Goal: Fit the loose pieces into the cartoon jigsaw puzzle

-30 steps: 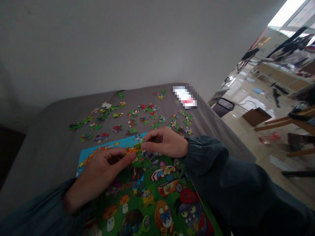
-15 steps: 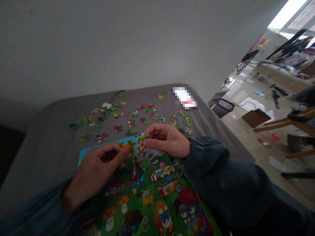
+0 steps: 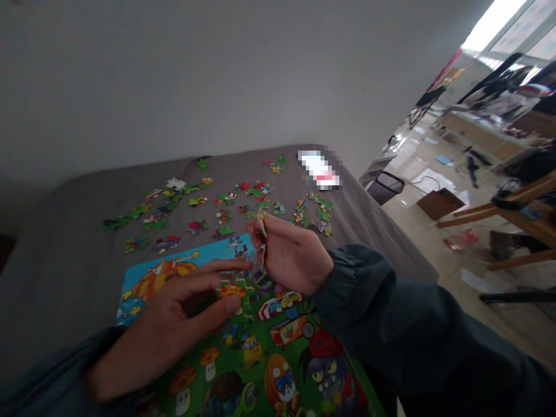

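A colourful cartoon jigsaw board lies on the grey table in front of me. My left hand rests over its upper part, thumb and forefinger closed on an orange and green puzzle piece that lies on the board. My right hand is raised just above the board's top edge and pinches a second puzzle piece upright between its fingertips. Several loose puzzle pieces are scattered over the table beyond the board.
A white and red blurred object lies near the table's far right corner. The table's right edge drops to a tiled floor with a black bin, a cardboard box and wooden chair legs. A plain wall stands behind.
My right hand has lifted its piece away from the board and turned it on edge. My left hand has slid down and pressed its piece onto the board.
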### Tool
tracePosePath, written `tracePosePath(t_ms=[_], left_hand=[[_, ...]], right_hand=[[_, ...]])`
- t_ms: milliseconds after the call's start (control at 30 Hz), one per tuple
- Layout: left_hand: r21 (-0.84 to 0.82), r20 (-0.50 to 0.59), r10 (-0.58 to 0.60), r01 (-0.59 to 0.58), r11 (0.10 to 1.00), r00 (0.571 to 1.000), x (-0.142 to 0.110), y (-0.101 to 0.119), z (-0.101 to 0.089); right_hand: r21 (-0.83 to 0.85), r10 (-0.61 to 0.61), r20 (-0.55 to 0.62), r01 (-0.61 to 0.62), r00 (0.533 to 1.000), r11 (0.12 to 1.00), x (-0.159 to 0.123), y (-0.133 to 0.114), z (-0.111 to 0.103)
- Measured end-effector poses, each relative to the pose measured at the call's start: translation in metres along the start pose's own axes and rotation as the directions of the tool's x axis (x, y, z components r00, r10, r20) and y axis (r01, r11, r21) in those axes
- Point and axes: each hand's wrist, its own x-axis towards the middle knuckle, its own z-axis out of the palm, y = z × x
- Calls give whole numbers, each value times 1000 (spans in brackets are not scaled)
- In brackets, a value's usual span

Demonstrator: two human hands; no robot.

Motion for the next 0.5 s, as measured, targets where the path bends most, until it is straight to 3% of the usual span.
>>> tracePosePath(t_ms=[267, 400, 500], left_hand=[[20, -17, 102, -101, 995, 995, -2, -3, 20], [37, 24, 104, -105, 994, 994, -1, 5, 24], [49, -21, 90, -89, 995, 996, -2, 7, 23]], right_hand=[[-22, 68, 73, -67, 995, 998, -7, 15, 3], [-55, 157, 131, -151, 979, 987, -14, 20, 6], [-51, 169, 146, -163, 975, 985, -15, 17, 5]])
